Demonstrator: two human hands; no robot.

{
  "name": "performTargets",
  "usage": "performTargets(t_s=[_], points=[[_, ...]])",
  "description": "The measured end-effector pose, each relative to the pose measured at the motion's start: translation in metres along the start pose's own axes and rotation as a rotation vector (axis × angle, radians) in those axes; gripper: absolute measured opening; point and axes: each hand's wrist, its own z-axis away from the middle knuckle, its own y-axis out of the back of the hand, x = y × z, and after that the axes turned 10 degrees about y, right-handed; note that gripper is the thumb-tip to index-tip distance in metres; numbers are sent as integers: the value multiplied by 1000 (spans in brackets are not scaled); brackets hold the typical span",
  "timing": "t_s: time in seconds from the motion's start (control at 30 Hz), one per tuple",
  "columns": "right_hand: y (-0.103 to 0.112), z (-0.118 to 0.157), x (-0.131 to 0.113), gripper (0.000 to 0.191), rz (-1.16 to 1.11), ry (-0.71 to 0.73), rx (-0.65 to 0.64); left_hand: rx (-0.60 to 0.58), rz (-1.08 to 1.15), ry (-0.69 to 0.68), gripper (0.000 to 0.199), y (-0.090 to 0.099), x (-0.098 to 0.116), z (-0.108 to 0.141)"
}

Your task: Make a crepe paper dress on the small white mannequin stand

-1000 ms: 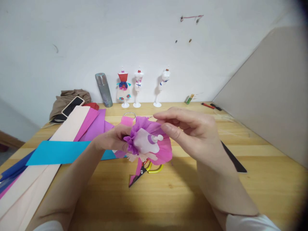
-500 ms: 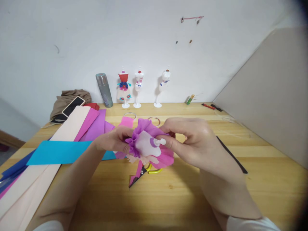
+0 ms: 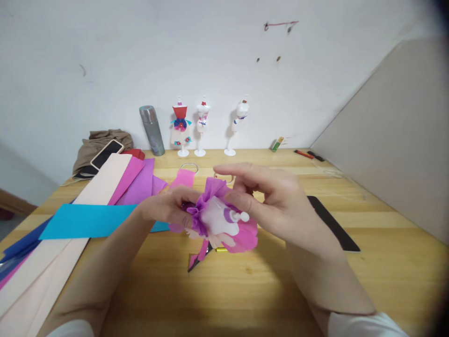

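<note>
A small white mannequin [image 3: 218, 216] with a purple neck band lies tilted between my hands, its neck knob toward the right. Gathered purple crepe paper [image 3: 214, 189] wraps one side of it, and a pink piece [image 3: 247, 235] flares out below. My left hand [image 3: 177, 206] pinches the gathered paper at the mannequin's left. My right hand [image 3: 271, 196] is at the right, its index finger stretched out above the purple paper and its thumb near the paper's edge. Black-bladed scissors [image 3: 201, 257] with yellow handles lie beneath, partly hidden, beside a pink scrap.
Crepe strips, including a blue one [image 3: 87, 221], cover the left side. Along the wall stand a grey flask [image 3: 152, 131] and three mannequins, one in a red top [image 3: 180, 113]. A phone [image 3: 107, 154] rests on brown cloth. A black flat object [image 3: 333, 223] lies at right.
The mannequin has moved slightly right and down. My right index finger has lifted off the purple paper and straightened. More of the black object shows, and less of the scissors' yellow handles.
</note>
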Motion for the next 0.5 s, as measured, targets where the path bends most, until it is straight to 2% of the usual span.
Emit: performTargets(t_s=[0.1,0.2,0.3,0.5], points=[[0,-2,-1,14,-4,33,-32,24,-12,41,40,-2,2,-2],[1,-1,-4,18,22,67,-20,34,-10,52,45,-4,6,-2],[0,1,-6,17,96,106,43,55,-8,52,47,-5,9,-3],[5,5,-4,13,185,172,201,82,-41,-71,30,-1,4,-1]])
